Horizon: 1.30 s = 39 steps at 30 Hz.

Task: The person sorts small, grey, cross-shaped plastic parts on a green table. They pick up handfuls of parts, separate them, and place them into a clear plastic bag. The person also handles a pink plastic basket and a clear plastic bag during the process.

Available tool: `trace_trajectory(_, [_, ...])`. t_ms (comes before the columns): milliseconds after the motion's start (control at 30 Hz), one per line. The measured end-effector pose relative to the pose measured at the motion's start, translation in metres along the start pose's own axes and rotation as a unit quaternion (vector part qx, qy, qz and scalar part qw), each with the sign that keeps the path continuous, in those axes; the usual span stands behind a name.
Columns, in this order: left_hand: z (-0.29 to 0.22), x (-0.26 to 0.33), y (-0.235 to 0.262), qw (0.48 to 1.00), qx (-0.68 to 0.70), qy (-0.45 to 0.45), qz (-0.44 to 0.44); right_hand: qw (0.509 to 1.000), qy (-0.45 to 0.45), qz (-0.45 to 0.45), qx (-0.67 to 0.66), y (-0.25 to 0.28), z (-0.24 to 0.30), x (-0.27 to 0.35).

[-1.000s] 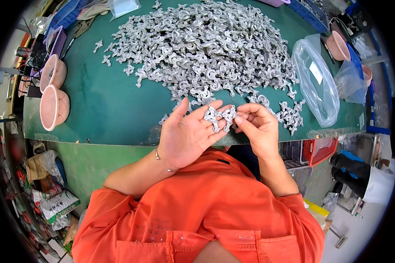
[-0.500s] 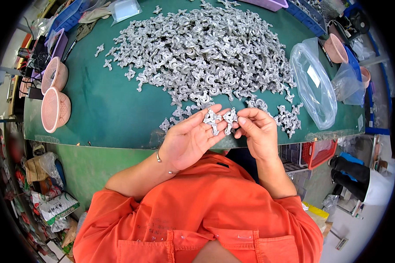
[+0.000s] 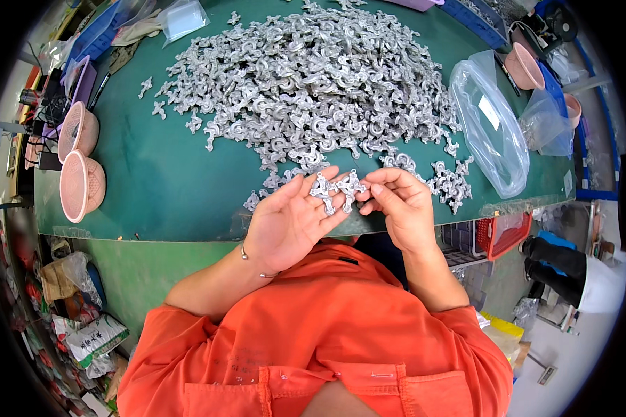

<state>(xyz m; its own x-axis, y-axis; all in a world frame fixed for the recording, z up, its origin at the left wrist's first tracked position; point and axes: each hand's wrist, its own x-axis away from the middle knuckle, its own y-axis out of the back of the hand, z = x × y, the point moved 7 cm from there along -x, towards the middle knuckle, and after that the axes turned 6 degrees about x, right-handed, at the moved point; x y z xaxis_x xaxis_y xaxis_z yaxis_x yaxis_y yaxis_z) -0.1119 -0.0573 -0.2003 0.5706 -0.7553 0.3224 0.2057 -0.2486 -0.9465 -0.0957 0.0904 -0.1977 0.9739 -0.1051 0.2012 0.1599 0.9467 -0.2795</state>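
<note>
My left hand (image 3: 283, 226) is turned palm up, fingers stretched out, with a silver-grey metal cross pendant (image 3: 323, 192) lying on them. Beside it, a second cross pendant (image 3: 350, 191) of the same look rests over the left fingertips. My right hand (image 3: 405, 208) pinches that second one at its right side between thumb and fingers. Both pendants have a small loop at the top and lie side by side, loops pointing away from me. Beyond my hands is a large pile of similar metal pieces (image 3: 313, 83) on the green table (image 3: 160, 187).
Two pink plastic baskets (image 3: 83, 186) stand at the table's left edge. On the right lie a clear plastic bag (image 3: 490, 132) and, farther back, a pink bowl (image 3: 524, 67). A small cluster of metal pieces (image 3: 451, 184) sits right of my right hand. A red crate (image 3: 502, 235) is below the table edge.
Both hands and the two pendants have shifted slightly left in the view, along with a small shift of the whole scene. The grip looks the same.
</note>
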Motion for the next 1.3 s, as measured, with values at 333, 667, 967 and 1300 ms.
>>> trace_trajectory(333, [-0.001,-0.001,0.002,1.0,0.009,0.003,-0.012,0.999,-0.017,-0.009,-0.026,0.0,-0.003,-0.001])
trace_trajectory(667, [0.002,0.0,-0.001,1.0,0.007,0.005,-0.002,1.0,0.008,-0.012,0.021,0.0,-0.002,0.0])
trace_trajectory(967, [0.004,0.0,-0.002,0.992,-0.116,-0.021,-0.048,0.999,-0.001,0.008,-0.034,0.006,-0.001,0.003])
trace_trajectory(1300, [-0.004,-0.003,0.007,0.965,-0.23,-0.06,-0.113,0.974,0.208,0.088,0.015,-0.02,0.081,0.011])
